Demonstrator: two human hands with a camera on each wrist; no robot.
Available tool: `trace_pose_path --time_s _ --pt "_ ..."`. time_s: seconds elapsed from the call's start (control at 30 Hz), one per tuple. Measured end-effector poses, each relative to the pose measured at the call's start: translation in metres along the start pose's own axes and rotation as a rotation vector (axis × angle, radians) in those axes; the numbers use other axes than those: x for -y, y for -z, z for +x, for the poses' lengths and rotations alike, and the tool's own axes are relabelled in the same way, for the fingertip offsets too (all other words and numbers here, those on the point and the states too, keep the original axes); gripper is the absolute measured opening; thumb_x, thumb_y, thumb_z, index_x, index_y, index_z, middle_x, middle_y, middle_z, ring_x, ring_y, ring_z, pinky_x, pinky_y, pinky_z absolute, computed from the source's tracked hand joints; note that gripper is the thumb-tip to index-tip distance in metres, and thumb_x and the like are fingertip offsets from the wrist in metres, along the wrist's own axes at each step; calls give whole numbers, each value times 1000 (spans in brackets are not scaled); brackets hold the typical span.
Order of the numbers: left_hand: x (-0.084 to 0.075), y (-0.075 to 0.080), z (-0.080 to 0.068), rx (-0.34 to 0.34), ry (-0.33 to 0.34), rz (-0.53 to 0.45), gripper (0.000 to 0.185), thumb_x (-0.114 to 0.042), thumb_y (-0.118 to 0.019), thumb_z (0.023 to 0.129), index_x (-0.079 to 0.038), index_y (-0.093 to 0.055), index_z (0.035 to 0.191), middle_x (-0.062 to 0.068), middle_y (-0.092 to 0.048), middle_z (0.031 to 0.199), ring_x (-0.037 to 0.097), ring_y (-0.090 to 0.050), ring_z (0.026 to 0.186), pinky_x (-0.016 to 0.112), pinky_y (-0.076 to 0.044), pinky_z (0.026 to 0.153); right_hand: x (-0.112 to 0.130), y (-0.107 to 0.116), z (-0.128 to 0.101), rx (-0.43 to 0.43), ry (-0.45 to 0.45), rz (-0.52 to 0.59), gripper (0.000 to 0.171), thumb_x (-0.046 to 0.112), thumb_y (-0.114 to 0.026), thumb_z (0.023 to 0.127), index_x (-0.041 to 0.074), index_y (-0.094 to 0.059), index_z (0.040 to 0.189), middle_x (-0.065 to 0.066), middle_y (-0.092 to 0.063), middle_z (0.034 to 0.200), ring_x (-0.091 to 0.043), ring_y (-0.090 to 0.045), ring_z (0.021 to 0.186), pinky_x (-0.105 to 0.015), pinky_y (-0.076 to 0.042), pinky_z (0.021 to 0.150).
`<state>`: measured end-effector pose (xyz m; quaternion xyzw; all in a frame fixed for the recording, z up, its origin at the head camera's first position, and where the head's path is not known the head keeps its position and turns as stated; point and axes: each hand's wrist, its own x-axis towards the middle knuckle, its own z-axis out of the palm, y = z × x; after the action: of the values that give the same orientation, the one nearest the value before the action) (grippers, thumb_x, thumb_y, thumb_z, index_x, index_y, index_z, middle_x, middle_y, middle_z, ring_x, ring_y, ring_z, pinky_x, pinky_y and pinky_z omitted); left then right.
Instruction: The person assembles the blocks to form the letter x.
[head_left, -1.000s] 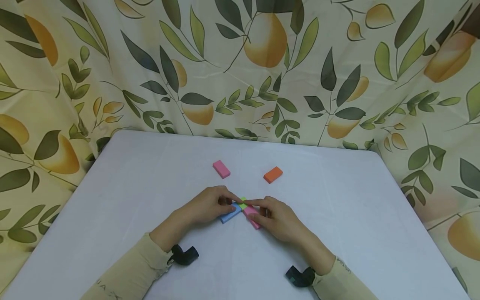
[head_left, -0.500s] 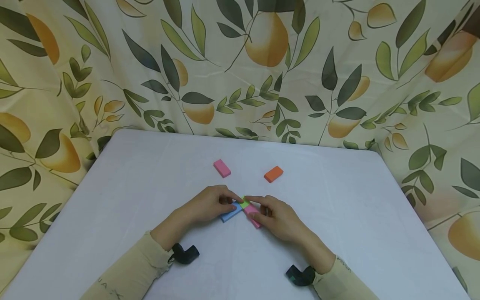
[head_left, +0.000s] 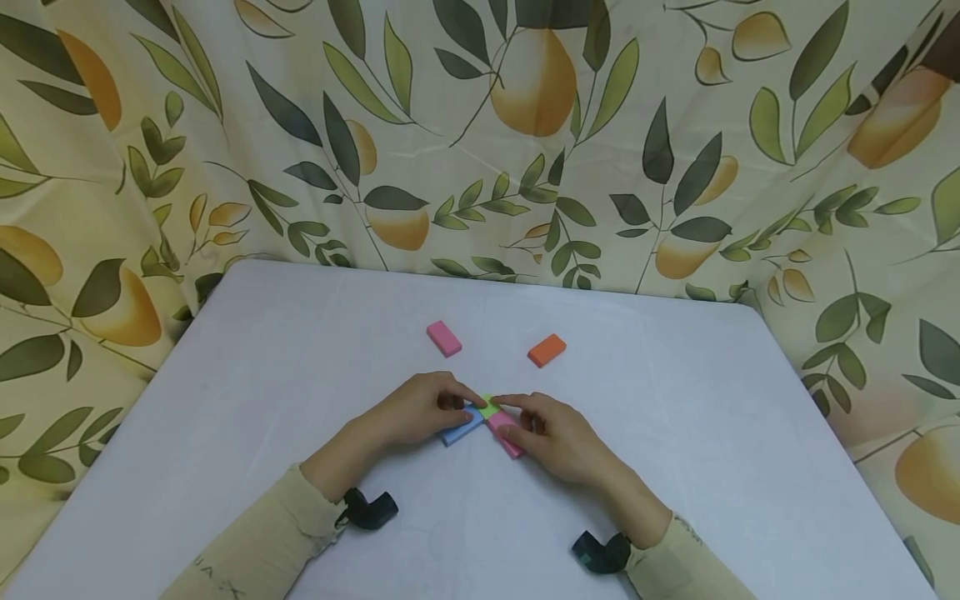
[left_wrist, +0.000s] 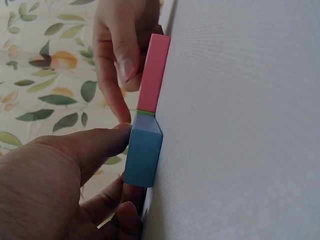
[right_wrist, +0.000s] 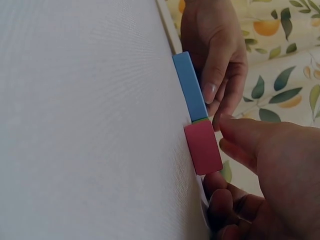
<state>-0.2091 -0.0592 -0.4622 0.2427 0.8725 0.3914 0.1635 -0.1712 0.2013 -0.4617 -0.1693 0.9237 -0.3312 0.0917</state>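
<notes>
On the white table, a blue block (head_left: 461, 430) and a pink block (head_left: 501, 422) meet at an angle, with a light green block (head_left: 488, 407) at their far corner. My left hand (head_left: 417, 410) pinches the blue block between thumb and fingers, its index finger reaching to the green block. From the other side, my right hand (head_left: 558, 439) holds the pink block, thumb on top, while its index fingertip touches the green block's edge. In the left wrist view the pink block (left_wrist: 154, 72) lies flat in line behind the blue block (left_wrist: 143, 157); only a sliver of green shows there.
Farther back on the table (head_left: 337, 333) lie another pink block (head_left: 444, 339) and an orange block (head_left: 547, 351), apart from each other. A curtain (head_left: 480, 167) printed with leaves and fruit hangs behind the table's far edge. Black wrist cameras (head_left: 371, 509) sit below both hands.
My right index fingertip has shifted slightly right, away from the left fingertip, so more of the green block shows. The blocks and my left hand look unchanged.
</notes>
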Motion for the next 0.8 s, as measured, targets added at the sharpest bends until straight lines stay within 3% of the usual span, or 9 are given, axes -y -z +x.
trace_pose_path --time_s 0.3,0.53,0.8 --pt "0 0 1 -9 -10 -3 23 -25 -73 97 -33 -78 118 -5 -62 87 14 -55 84 28 -45 71 -3 4 2 23 -2 58 34 39 -71 99 39 -66 132 6 -56 82 -14 -53 77 -26 -43 65" --pt "1 0 1 -3 -12 -3 23 -25 -73 97 -32 -78 119 -6 -61 87 14 -54 83 28 -45 70 -2 7 0 35 8 130 38 37 -71 99 36 -63 136 3 -57 85 -17 -54 78 -26 -44 67" --pt "3 -1 0 -2 -16 -18 23 -24 -73 97 -32 -78 119 -7 -61 86 14 -55 84 27 -45 71 -4 10 0 27 -13 119 38 37 -71 98 35 -65 135 4 -59 92 -18 -55 84 -27 -46 70"
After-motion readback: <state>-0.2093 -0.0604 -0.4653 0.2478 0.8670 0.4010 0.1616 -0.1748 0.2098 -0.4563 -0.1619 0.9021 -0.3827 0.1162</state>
